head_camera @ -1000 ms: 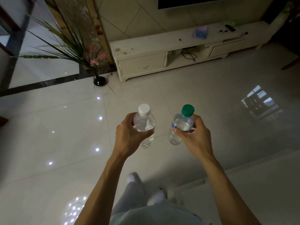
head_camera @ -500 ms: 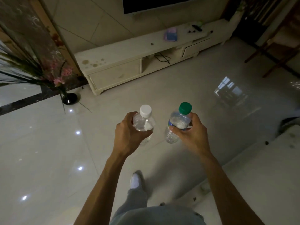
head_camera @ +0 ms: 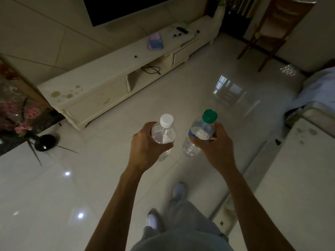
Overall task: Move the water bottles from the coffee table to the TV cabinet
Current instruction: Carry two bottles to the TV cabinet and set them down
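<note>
My left hand (head_camera: 145, 147) grips a clear water bottle with a white cap (head_camera: 164, 134) around its middle. My right hand (head_camera: 215, 149) holds a second clear bottle with a green cap and blue label (head_camera: 199, 131). Both bottles are upright, side by side, above the tiled floor in front of me. The cream TV cabinet (head_camera: 116, 69) runs along the wall ahead and to the left, a few steps away. The white coffee table (head_camera: 299, 178) is at my right.
On the cabinet top lie a pink-blue pouch (head_camera: 155, 42), a remote (head_camera: 182, 29) and brown stains (head_camera: 63, 93). A black vase with pink flowers (head_camera: 44, 142) stands on the floor left. A wooden chair (head_camera: 272, 29) and a sofa (head_camera: 319, 91) are at the right. My feet show below.
The view has swung right and moved closer to the cabinet; the vase slid to the left edge and the chair and sofa came into view. Both hands keep the bottles in the same hold.
</note>
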